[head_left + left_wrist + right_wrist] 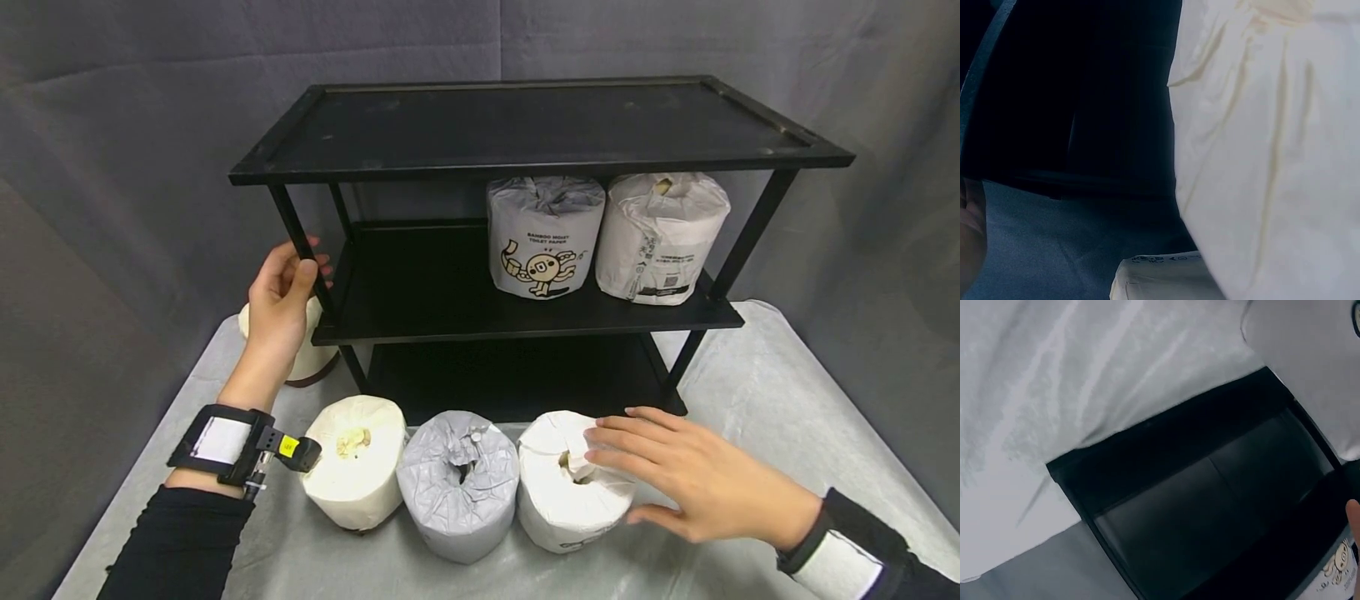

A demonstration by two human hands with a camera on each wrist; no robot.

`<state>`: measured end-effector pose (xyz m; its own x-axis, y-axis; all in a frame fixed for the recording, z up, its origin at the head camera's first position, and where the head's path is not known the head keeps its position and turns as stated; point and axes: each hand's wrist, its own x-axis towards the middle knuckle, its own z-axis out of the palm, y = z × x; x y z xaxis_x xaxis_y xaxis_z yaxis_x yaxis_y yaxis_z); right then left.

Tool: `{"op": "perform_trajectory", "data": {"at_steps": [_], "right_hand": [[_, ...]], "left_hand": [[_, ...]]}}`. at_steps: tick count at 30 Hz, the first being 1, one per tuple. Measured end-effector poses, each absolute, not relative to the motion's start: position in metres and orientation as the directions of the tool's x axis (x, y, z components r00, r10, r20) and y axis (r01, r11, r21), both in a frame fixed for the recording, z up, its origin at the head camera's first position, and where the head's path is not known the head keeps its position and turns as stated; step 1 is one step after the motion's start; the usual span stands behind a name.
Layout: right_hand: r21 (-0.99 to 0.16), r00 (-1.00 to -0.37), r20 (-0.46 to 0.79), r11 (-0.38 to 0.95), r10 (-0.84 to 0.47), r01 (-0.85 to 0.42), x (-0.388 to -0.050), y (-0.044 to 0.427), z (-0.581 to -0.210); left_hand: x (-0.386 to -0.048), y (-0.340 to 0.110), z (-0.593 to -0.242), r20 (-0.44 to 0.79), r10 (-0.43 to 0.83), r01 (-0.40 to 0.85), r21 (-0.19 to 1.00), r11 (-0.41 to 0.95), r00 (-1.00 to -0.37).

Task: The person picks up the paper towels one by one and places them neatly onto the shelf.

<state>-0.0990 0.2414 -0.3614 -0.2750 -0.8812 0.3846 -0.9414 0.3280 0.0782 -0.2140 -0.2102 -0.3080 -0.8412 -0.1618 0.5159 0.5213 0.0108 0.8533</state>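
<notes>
My left hand [279, 296] grips the front left post of a black three-tier shelf [420, 304], thumb in front and fingers behind. On the cloth before the shelf stand a cream toilet roll [356, 458], a grey-wrapped toilet roll [459, 483] and a white-wrapped toilet roll [562, 517], side by side. My right hand [686, 475] lies with fingers stretched over the white roll's right side; whether it touches is hard to tell. In the left wrist view, the cream roll [1272, 156] fills the right part. A fingertip [1354, 519] of my right hand shows at the right wrist view's edge.
On the middle tier stand a wrapped roll with a cartoon print [546, 242] and another white-wrapped roll [663, 242]. Behind my left hand, a cream roll [311, 358] is partly hidden. Grey fabric [420, 42] hangs behind, and a pale cloth [750, 375] covers the table.
</notes>
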Motion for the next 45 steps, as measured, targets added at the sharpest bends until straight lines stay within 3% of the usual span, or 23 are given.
{"op": "perform_trajectory", "data": {"at_steps": [15, 45], "right_hand": [[0.136, -0.148, 0.399, 0.218, -0.905, -0.966, -0.098, 0.233, -0.389], [-0.001, -0.236, 0.538, 0.279, -0.809, -0.96, -0.09, 0.224, -0.4]], "left_hand": [[-0.216, -0.21, -0.31, 0.526, -0.164, 0.535, 0.845, -0.014, -0.835], [-0.215, -0.21, -0.309, 0.51, -0.162, 0.518, 0.855, -0.009, -0.845]]}}
